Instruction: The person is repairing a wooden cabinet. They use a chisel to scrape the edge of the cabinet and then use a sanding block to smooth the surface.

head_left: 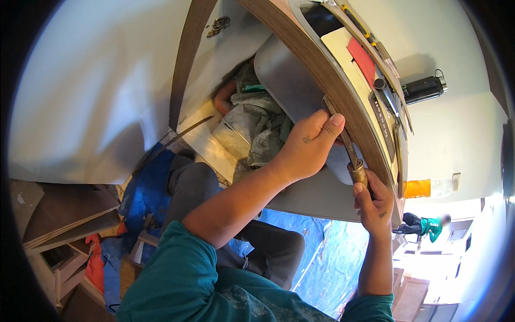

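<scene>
A long flat file [350, 148] with a wooden handle lies along the wood-grain front edge [306, 53] of a cabinet top. My right hand [377, 206] is closed around the handle. Further up the tool, my left hand [310, 144] grips the blade, thumb on top, close to the edge. Beneath the top hangs the grey rounded shell of a sink basin [292, 75]. My left fingers are mostly hidden behind the hand.
Several tools, a red piece [362, 61] and boards lie on the cabinet top. Beyond stand a black bottle [425, 89] and an orange-labelled bottle [418, 189]. Wood offcuts [70, 214] are piled at left. Blue sheeting [322, 241] covers the floor. Another person [429, 226] is at far right.
</scene>
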`<move>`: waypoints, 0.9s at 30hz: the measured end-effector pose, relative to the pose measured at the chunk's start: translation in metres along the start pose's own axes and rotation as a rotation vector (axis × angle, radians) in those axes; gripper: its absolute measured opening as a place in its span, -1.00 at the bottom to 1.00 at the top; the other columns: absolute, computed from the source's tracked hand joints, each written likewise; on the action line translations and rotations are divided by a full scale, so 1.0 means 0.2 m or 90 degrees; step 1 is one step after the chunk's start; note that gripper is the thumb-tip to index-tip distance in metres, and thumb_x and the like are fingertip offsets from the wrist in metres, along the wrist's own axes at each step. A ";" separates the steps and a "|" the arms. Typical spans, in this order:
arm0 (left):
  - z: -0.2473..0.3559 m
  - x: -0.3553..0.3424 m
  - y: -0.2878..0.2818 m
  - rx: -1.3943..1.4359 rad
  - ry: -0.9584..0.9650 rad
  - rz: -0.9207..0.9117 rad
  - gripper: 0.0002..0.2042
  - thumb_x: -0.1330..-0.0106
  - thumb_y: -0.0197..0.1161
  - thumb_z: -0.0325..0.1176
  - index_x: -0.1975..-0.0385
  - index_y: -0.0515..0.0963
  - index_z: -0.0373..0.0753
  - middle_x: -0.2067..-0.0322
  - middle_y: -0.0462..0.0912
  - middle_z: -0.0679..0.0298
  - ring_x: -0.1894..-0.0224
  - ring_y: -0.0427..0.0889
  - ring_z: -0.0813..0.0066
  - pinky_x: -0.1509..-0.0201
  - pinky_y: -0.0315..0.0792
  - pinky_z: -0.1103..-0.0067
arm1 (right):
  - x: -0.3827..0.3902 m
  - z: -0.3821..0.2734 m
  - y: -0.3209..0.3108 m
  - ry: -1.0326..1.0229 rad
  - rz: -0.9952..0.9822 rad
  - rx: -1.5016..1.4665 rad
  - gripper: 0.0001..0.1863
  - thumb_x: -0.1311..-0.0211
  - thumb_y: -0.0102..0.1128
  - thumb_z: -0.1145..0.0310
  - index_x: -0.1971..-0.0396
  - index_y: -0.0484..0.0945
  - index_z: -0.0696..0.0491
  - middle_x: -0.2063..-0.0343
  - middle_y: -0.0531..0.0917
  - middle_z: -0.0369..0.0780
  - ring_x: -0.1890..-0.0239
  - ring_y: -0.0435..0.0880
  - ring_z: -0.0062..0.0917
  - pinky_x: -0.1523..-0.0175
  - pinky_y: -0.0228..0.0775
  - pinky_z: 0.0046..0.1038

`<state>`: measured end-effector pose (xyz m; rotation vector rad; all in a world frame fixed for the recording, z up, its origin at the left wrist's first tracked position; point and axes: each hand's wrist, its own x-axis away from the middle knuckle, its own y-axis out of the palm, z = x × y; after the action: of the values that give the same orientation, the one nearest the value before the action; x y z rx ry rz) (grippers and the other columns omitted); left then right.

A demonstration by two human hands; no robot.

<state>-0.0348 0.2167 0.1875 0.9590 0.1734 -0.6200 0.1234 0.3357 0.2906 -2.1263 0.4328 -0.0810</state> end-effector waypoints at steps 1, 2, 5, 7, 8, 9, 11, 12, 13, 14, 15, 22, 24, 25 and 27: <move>0.00 0.00 0.01 0.002 0.006 0.012 -0.59 -0.63 -0.04 -0.10 0.05 0.52 -0.41 0.19 0.66 0.16 0.14 0.65 0.48 0.01 0.60 0.48 | 0.00 0.00 0.00 -0.001 0.001 0.003 -0.61 -0.38 0.30 0.21 0.00 0.63 0.21 0.63 0.50 -0.38 0.61 0.43 -0.75 0.46 0.27 -0.62; 0.00 0.00 0.01 0.003 0.003 0.014 -0.59 -0.63 -0.04 -0.10 0.05 0.52 -0.41 0.19 0.66 0.16 0.14 0.65 0.48 0.01 0.60 0.48 | 0.00 -0.01 0.01 -0.001 0.002 0.005 -0.61 -0.38 0.30 0.21 0.00 0.63 0.21 0.63 0.50 -0.37 0.61 0.43 -0.74 0.46 0.26 -0.62; 0.00 -0.01 -0.01 0.012 -0.014 0.001 -0.58 -0.63 -0.05 -0.09 0.01 0.51 -0.40 0.13 0.64 0.18 0.09 0.64 0.48 -0.04 0.59 0.47 | 0.00 -0.02 0.00 0.011 -0.006 0.018 -0.62 -0.38 0.29 0.22 0.00 0.63 0.21 0.63 0.50 -0.38 0.61 0.42 -0.75 0.46 0.26 -0.62; -0.01 -0.02 -0.02 0.028 -0.034 -0.030 -0.57 -0.64 -0.08 -0.09 -0.11 0.47 -0.38 0.00 0.60 0.21 -0.03 0.61 0.48 -0.14 0.58 0.44 | 0.00 -0.02 0.01 0.008 0.000 0.015 -0.63 -0.38 0.29 0.23 0.01 0.63 0.21 0.62 0.50 -0.38 0.61 0.42 -0.75 0.46 0.26 -0.62; -0.01 -0.02 -0.03 0.031 -0.039 -0.033 -0.56 -0.64 -0.07 -0.08 -0.12 0.47 -0.39 -0.01 0.60 0.20 -0.04 0.61 0.47 -0.14 0.58 0.43 | 0.00 -0.03 0.01 0.007 0.002 0.014 -0.63 -0.38 0.29 0.23 0.01 0.63 0.21 0.62 0.50 -0.38 0.61 0.43 -0.75 0.46 0.26 -0.62; -0.01 -0.02 -0.03 0.035 -0.045 -0.035 -0.55 -0.63 -0.07 -0.07 -0.12 0.46 -0.39 -0.01 0.60 0.19 -0.05 0.61 0.46 -0.15 0.58 0.42 | 0.00 -0.03 0.01 0.010 0.003 0.015 -0.63 -0.38 0.29 0.24 0.01 0.63 0.21 0.62 0.50 -0.38 0.61 0.43 -0.75 0.46 0.26 -0.62; -0.01 -0.03 -0.04 0.042 -0.056 -0.040 -0.54 -0.63 -0.07 -0.06 -0.13 0.46 -0.40 -0.02 0.60 0.18 -0.07 0.61 0.44 -0.16 0.57 0.40 | -0.01 -0.03 0.01 0.013 0.002 0.016 -0.64 -0.38 0.28 0.24 0.01 0.63 0.21 0.62 0.51 -0.38 0.60 0.43 -0.75 0.46 0.26 -0.62; -0.02 -0.03 -0.05 0.047 -0.061 -0.043 -0.54 -0.63 -0.06 -0.06 -0.13 0.46 -0.40 -0.01 0.60 0.17 -0.07 0.61 0.43 -0.16 0.57 0.39 | -0.01 -0.04 0.01 0.015 0.004 0.017 -0.64 -0.38 0.28 0.24 0.00 0.63 0.21 0.62 0.51 -0.38 0.61 0.43 -0.75 0.46 0.26 -0.62; -0.02 -0.03 -0.05 0.052 -0.068 -0.046 -0.54 -0.63 -0.06 -0.05 -0.13 0.45 -0.40 -0.01 0.60 0.17 -0.08 0.61 0.42 -0.16 0.57 0.39 | -0.01 -0.04 0.01 0.017 0.006 0.019 -0.64 -0.38 0.28 0.24 0.00 0.63 0.21 0.62 0.51 -0.39 0.61 0.43 -0.75 0.46 0.26 -0.62; -0.01 -0.03 -0.05 0.060 -0.066 -0.044 -0.54 -0.63 -0.06 -0.06 -0.13 0.46 -0.40 -0.01 0.60 0.17 -0.08 0.61 0.42 -0.16 0.57 0.38 | 0.00 -0.05 0.02 0.019 0.007 0.020 -0.63 -0.38 0.28 0.24 -0.01 0.63 0.21 0.62 0.51 -0.39 0.61 0.43 -0.75 0.46 0.26 -0.62; -0.01 -0.04 -0.04 0.068 -0.065 -0.042 -0.55 -0.63 -0.06 -0.06 -0.13 0.46 -0.40 -0.01 0.60 0.17 -0.08 0.61 0.41 -0.17 0.57 0.37 | -0.01 -0.04 0.01 0.011 0.005 0.019 -0.63 -0.38 0.28 0.24 -0.01 0.63 0.21 0.61 0.51 -0.38 0.61 0.43 -0.75 0.46 0.26 -0.62; 0.00 -0.03 -0.06 0.074 -0.065 -0.031 -0.54 -0.60 -0.01 -0.03 -0.10 0.47 -0.38 0.02 0.64 0.13 -0.06 0.64 0.34 -0.14 0.58 0.35 | 0.00 -0.04 -0.01 0.052 -0.025 -0.022 -0.62 -0.37 0.29 0.25 -0.03 0.62 0.22 0.56 0.55 -0.37 0.60 0.47 -0.76 0.47 0.28 -0.65; 0.00 -0.05 -0.15 0.149 -0.098 -0.082 -0.56 -0.58 0.00 -0.06 -0.09 0.48 -0.38 0.03 0.66 0.10 -0.01 0.68 0.28 -0.10 0.59 0.36 | 0.01 -0.01 -0.03 0.041 -0.031 -0.044 -0.60 -0.37 0.29 0.22 -0.02 0.62 0.22 0.55 0.56 -0.37 0.61 0.47 -0.76 0.48 0.28 -0.66; 0.01 -0.05 -0.19 0.190 -0.113 -0.108 -0.57 -0.57 0.01 -0.07 -0.09 0.48 -0.38 0.04 0.67 0.08 0.02 0.70 0.26 -0.08 0.59 0.36 | 0.04 0.02 -0.05 0.030 -0.031 -0.052 -0.59 -0.36 0.29 0.19 -0.01 0.62 0.22 0.55 0.56 -0.37 0.61 0.47 -0.75 0.49 0.28 -0.66; 0.01 -0.06 -0.25 0.153 -0.095 -0.072 -0.58 -0.56 0.00 -0.11 -0.08 0.49 -0.39 0.05 0.68 0.05 0.07 0.73 0.21 -0.05 0.59 0.36 | 0.11 0.07 -0.07 0.017 -0.037 -0.076 -0.55 -0.36 0.29 0.13 0.02 0.62 0.23 0.56 0.56 -0.36 0.61 0.48 -0.75 0.50 0.28 -0.66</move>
<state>-0.0723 0.1994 0.1581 1.1357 0.0202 -0.8267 0.1512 0.3464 0.2930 -2.2582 0.3999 -0.1191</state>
